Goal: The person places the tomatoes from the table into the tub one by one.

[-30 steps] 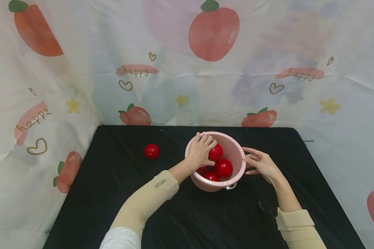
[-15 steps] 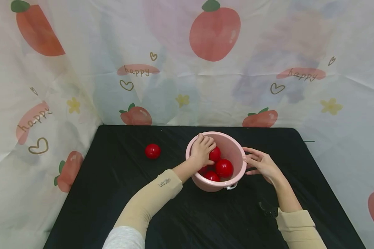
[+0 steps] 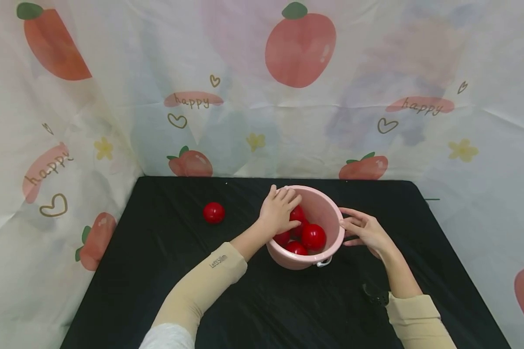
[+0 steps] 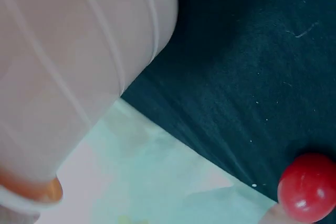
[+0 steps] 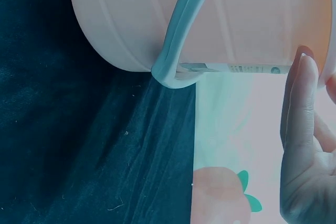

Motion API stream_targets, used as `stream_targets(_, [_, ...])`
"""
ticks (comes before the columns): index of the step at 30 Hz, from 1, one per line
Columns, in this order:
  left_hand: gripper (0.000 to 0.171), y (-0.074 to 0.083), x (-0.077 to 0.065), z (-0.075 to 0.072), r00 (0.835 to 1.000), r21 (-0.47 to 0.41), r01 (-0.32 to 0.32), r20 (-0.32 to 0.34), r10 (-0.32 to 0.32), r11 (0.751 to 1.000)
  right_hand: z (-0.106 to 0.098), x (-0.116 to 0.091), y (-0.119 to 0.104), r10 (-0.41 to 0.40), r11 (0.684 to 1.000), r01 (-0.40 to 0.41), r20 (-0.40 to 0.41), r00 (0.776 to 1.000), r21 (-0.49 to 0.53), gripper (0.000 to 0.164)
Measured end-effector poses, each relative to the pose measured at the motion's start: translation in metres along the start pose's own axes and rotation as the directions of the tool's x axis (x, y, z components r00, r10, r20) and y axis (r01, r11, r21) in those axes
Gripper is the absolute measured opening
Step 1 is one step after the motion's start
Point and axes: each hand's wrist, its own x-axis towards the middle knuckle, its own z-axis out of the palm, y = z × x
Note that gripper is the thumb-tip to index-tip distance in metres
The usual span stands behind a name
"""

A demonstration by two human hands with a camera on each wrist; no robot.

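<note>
In the head view, a pink bucket (image 3: pixel 297 261) stands on the table with several shiny red balls (image 3: pixel 313 236) inside. My left hand (image 3: pixel 277 213) is over the bucket's left rim, fingers spread above a red ball (image 3: pixel 298 213) that they partly cover. No grip on that ball shows. At the opposite side, my right hand (image 3: pixel 367 232) touches the bucket with fairly straight fingers. The right wrist view has these fingers (image 5: pixel 302 98) against the outer wall (image 5: pixel 252 19) below the rim. The left wrist view misses my left fingers but shows the bucket's wall (image 4: pixel 79 51).
Left of the bucket, one loose red ball (image 3: pixel 213 213) lies on the black-covered table (image 3: pixel 166 252). The bucket's handle (image 5: pixel 181 30) hangs down its near side. A fruit-printed curtain (image 3: pixel 236 58) rises behind and at the sides of the table.
My left hand's fingers have spread and drawn slightly left, away from the ball inside the bucket, which sits a little lower and more to the left. My right hand stays in place.
</note>
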Motion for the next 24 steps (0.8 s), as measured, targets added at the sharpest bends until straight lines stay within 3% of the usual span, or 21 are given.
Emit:
stream_targets(4, [0.073, -0.021, -0.007, -0.002, 0.992, -0.174, 0.052, -0.103, -0.071, 0.983, 0.001, -0.001, -0.001, -0.005, 1.0, 0.005, 0.003, 1.0, -0.001, 0.06])
stream_targets(9, [0.067, -0.054, -0.016, 0.006, 0.967, -0.313, 0.158, -0.145, -0.211, 0.937, 0.001, -0.001, -0.002, -0.007, 1.0, 0.007, 0.004, 1.0, 0.005, 0.06])
stream_targets(12, [0.066, -0.074, -0.021, 0.017, 0.935, -0.41, 0.247, -0.137, -0.327, 0.878, 0.0, -0.001, -0.001, -0.006, 1.0, 0.006, 0.009, 1.0, 0.007, 0.061])
stream_targets(18, [0.07, -0.102, -0.034, 0.053, 0.842, -0.535, 0.42, -0.072, -0.534, 0.734, 0.0, -0.001, -0.001, -0.006, 1.0, 0.006, 0.005, 1.0, 0.003, 0.061])
stream_targets(21, [0.072, -0.108, -0.042, 0.077, 0.803, -0.543, 0.503, 0.007, -0.596, 0.673, 0.001, -0.001, -0.001, -0.006, 1.0, 0.006, 0.004, 1.0, 0.002, 0.061])
stream_targets(24, [0.076, -0.11, -0.05, 0.101, 0.781, -0.547, 0.557, 0.088, -0.618, 0.625, 0.0, 0.0, -0.001, -0.013, 1.0, 0.013, 0.011, 1.0, 0.0, 0.061])
